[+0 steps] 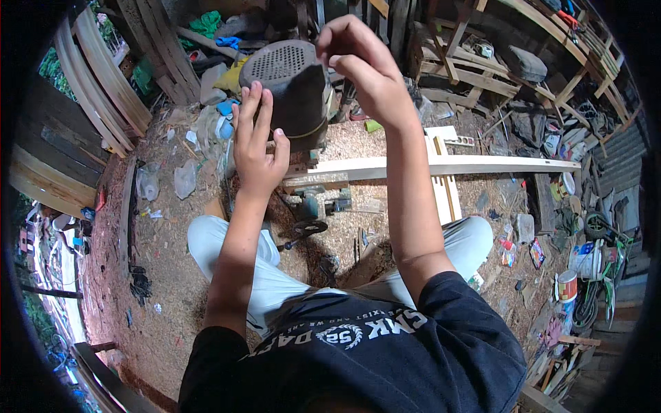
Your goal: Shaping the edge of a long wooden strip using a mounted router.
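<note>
A dark cylindrical motor housing (292, 103) with a round perforated top stands upright before me. My left hand (260, 141) is at its near left side, fingers stretched and thumb apart, with nothing visible in it; whether it touches the housing is unclear. Raised by the housing's upper right side is my right hand (365, 72). Its fingers curl toward the thumb, and anything between them cannot be made out. Below the housing, a long pale wooden beam (496, 165) with small slots runs to the right. A machine vise (317, 203) and a dark handwheel (310, 228) sit under the beam.
Wood shavings cover the ground (165, 241). Pale wooden bars (446, 189) lie under the beam, beside a power strip (460, 141). Planks (96, 76) lean at the left. A timber rack (482, 76) stands back right, with buckets (585, 260) and litter along the right.
</note>
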{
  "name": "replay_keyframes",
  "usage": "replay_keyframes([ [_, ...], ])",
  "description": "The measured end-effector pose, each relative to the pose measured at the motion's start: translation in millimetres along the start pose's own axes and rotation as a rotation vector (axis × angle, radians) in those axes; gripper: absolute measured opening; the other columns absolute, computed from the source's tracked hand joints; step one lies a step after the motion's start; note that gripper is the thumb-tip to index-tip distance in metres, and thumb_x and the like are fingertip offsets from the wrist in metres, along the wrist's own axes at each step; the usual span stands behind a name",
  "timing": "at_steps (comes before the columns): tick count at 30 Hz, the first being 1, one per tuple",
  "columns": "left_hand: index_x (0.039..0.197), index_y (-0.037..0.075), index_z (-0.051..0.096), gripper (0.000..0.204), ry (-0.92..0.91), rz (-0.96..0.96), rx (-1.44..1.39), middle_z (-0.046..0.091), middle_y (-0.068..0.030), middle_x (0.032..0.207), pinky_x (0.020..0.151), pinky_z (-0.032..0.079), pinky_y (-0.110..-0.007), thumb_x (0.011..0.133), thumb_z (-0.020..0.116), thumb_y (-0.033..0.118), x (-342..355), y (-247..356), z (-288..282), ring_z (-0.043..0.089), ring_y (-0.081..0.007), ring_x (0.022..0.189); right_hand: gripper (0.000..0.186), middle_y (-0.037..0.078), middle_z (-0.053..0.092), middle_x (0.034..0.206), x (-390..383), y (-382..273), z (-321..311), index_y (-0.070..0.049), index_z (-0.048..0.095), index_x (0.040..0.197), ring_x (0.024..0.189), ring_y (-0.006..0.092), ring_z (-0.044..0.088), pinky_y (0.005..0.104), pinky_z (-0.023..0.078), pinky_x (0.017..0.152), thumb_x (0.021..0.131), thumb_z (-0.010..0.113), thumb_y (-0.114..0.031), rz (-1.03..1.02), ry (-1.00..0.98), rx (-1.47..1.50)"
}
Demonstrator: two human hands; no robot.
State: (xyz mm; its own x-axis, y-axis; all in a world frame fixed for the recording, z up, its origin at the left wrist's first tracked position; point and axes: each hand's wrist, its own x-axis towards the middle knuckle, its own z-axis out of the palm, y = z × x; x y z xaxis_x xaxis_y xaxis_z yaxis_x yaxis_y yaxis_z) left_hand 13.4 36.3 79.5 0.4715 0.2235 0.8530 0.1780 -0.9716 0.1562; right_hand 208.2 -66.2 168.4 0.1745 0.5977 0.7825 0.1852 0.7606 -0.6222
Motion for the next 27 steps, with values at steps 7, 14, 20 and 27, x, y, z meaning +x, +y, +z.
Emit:
replay_keyframes([
  [7,0.153,0.003,0.048,0.072,0.042,0.025,-0.008,0.041,-0.0188,0.160,0.125,0.019,-0.055,0.082,0.055,-0.003,-11,-7,6,0.035,-0.0395,0.151,0.052,0.000,0.058,0.070,-52,-8,15,0.000,0.065,0.091,0.059,0.0085,0.053,0.0231,0.039,0.053,0.107,0.048,-0.047,0.049,0.063,-0.005],
  [14,0.155,-0.001,0.041,0.059,0.020,-0.027,0.003,0.034,-0.0243,0.163,0.123,0.022,-0.050,0.101,0.052,0.021,-25,9,19,0.032,-0.0403,0.152,0.082,0.005,0.058,0.073,-86,-14,31,0.003,0.060,0.080,0.058,0.0080,0.048,0.0224,0.034,0.051,0.099,0.040,-0.075,0.050,0.228,-0.113],
  [20,0.144,-0.008,0.051,0.045,-0.318,-0.217,-0.214,0.046,-0.0302,0.151,0.117,0.035,-0.052,0.102,0.046,0.010,-102,49,71,0.045,-0.0471,0.141,0.016,0.001,0.055,0.085,-85,-9,28,0.001,0.056,0.100,0.069,0.0045,0.047,0.0203,0.039,0.060,0.105,0.056,-0.014,0.000,0.187,-0.012],
  [27,0.148,-0.005,0.045,0.051,0.010,-0.417,-0.494,0.056,-0.0253,0.141,0.112,0.041,-0.043,0.100,0.055,0.008,-100,56,148,0.055,-0.0379,0.131,0.026,0.002,0.055,0.090,-86,-10,26,0.000,0.055,0.101,0.076,0.0077,0.049,0.0235,0.042,0.067,0.100,0.063,-0.025,0.037,0.164,0.055],
])
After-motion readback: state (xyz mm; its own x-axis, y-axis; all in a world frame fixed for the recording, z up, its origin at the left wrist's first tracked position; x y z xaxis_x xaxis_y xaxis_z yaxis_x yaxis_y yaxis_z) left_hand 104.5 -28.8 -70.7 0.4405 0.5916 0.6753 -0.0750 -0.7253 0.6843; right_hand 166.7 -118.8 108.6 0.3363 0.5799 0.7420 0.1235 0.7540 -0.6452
